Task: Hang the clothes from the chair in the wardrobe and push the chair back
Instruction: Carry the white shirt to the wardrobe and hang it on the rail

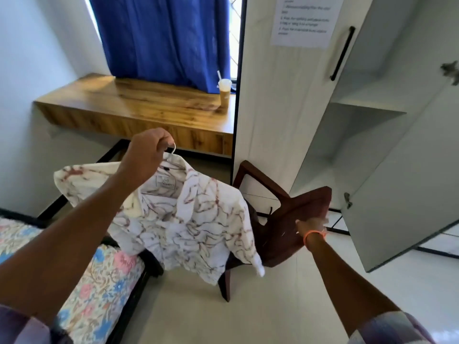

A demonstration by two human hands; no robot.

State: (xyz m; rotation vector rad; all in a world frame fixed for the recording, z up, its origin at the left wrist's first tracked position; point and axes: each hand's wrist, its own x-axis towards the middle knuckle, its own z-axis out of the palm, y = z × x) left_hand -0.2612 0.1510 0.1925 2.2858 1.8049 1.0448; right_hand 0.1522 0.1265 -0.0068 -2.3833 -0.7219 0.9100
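A white shirt (188, 214) with a brown marbled print hangs on a hanger whose metal hook (173, 149) my left hand (146, 151) grips, holding it up in front of me. The shirt covers part of a dark brown chair (293, 219) standing by the wardrobe. My right hand (311, 225) grips the top edge of the chair's backrest; its fingers are partly hidden behind the wood. The white wardrobe (347, 135) stands at the right with its door (409, 175) swung open, showing bare shelves.
A wooden wall-mounted desk (129, 108) runs under a blue curtain (161, 38), with a drink cup and straw (224, 93) at its right end. A bed with a floral cover (99, 284) is at lower left. Pale floor tiles (260, 306) lie in front of me.
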